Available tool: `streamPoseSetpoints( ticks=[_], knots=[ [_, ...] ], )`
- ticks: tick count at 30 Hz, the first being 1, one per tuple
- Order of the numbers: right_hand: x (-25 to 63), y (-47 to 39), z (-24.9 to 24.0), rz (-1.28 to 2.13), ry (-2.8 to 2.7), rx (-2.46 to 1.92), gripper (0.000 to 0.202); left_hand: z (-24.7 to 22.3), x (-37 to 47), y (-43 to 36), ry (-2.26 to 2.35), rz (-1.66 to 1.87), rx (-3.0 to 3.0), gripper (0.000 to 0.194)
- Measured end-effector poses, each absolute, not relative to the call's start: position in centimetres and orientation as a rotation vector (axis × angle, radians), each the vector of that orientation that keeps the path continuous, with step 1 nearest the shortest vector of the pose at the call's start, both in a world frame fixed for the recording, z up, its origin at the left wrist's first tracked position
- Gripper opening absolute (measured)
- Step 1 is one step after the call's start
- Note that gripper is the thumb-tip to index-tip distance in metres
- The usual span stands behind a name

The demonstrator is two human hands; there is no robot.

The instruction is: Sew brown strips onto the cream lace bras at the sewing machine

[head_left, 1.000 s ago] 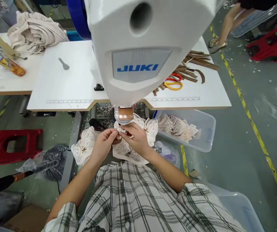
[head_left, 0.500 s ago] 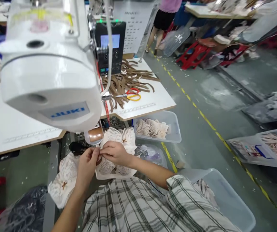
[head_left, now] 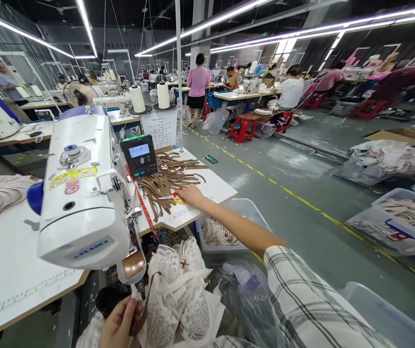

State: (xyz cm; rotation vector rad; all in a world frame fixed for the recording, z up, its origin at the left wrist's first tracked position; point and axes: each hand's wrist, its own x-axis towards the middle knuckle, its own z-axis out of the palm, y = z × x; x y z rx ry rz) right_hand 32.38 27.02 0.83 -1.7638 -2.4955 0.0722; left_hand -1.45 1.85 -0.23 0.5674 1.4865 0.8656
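In the lower left of the head view, my left hand (head_left: 120,320) is closed in a pinch at the edge of a white lace bra (head_left: 162,314). A brown strap (head_left: 151,292) runs from these fingers up over the bra, and a pale fabric end sticks up from the fingertips. My right arm stretches across to the table. There my right hand (head_left: 191,195) has its fingers on the handles of the scissors (head_left: 167,197), which are red and yellow. The scissors lie over a pile of brown straps (head_left: 171,174), blades pointing left. The right palm and part of the handles are hidden.
A white sewing machine (head_left: 84,208) stands left of the bras, with a control panel (head_left: 139,155) behind it. Below the table's right edge is a plastic bin (head_left: 258,217) of pale pieces. Folded fabric (head_left: 0,198) lies at left. Several people sit or stand farther back.
My right hand has left the left hand and moved forward and right to the scissors. The view has tilted up. My left hand remains pinched at the bra.
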Motion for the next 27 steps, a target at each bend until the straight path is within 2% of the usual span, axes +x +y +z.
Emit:
streamPoseSetpoints(
  ticks=[10,16,18,21,27],
  knots=[
    [33.6,21.5,2.0,0.028,-2.501,-1.799,0.026,-0.3,-1.4,1.7,1.477,0.920,0.691,0.055],
    [34.8,13.0,1.4,0.311,-2.418,-1.638,0.031,-0.4,-1.2,0.8,1.360,1.013,0.722,0.043],
    [33.8,9.3,0.9,0.523,-2.144,-1.495,0.036,-0.6,-1.4,0.8,1.291,1.006,0.680,0.038],
    [30.8,3.8,0.8,0.759,-2.303,-1.369,0.049,-0.6,-1.7,0.8,1.211,1.002,0.591,0.032],
    [23.9,-0.7,-0.8,0.613,-2.402,-1.141,0.040,0.0,-1.7,0.0,1.181,0.984,0.636,0.025]
  ],
)
